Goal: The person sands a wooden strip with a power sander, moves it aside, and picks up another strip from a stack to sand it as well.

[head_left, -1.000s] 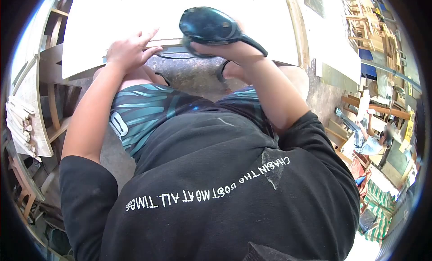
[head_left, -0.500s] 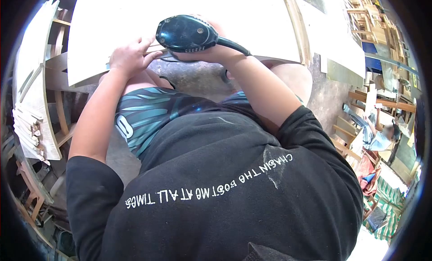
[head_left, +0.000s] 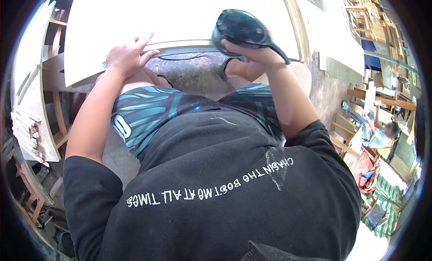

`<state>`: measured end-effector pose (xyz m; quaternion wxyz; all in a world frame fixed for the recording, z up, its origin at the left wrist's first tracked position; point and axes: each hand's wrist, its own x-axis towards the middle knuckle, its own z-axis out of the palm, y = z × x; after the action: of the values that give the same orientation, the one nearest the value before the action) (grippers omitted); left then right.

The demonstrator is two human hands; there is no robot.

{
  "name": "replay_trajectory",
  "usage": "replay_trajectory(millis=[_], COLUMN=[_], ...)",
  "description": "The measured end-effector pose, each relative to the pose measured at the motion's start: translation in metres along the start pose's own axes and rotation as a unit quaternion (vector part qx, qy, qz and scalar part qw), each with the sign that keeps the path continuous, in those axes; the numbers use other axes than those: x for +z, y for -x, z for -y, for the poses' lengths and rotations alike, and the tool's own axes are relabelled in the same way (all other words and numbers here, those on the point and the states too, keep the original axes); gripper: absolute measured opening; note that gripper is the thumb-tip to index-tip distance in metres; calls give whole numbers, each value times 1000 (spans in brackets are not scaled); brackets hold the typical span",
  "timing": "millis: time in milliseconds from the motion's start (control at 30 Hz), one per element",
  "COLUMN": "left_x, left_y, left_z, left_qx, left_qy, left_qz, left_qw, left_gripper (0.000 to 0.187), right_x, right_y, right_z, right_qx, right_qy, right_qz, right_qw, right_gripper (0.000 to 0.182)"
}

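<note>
Head: "AT ALL TIMES" shirt (head_left: 225, 166), handheld tool (head_left: 242, 28).

My right hand (head_left: 258, 55) grips a dark power tool (head_left: 240, 29).
My left hand (head_left: 123, 58) lies at the white panel (head_left: 171, 18)'s near edge; 1 other person (head_left: 377, 136) is off to my right.

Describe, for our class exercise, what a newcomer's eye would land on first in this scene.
Probably the glossy, dark teal, rounded power tool, held in the right hand over the glaring white flat panel, whose near edge has the left hand by it. Next, the black cloth shirt filling the lower middle, its white lettering upside down across the front.
</note>
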<state>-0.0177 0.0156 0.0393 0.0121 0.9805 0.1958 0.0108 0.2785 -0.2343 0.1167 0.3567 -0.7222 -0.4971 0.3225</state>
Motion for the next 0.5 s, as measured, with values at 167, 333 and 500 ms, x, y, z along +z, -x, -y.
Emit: replay_trajectory(millis=[167, 333, 500], left_x=[1, 5, 2], left_y=[0, 1, 1], left_z=[0, 1, 0], left_qx=[1, -2, 7], left_qy=[-7, -10, -14], left_qz=[-13, -16, -34], left_qw=[1000, 1000, 999], left_gripper=[65, 65, 64], right_x=[29, 17, 32], right_y=[-18, -15, -18], right_z=[11, 20, 22], right_qx=[-62, 38, -21], right_qy=[3, -12, 31], right_qz=[-50, -2, -45], right_qw=[997, 999, 998], right_gripper=[62, 62, 65])
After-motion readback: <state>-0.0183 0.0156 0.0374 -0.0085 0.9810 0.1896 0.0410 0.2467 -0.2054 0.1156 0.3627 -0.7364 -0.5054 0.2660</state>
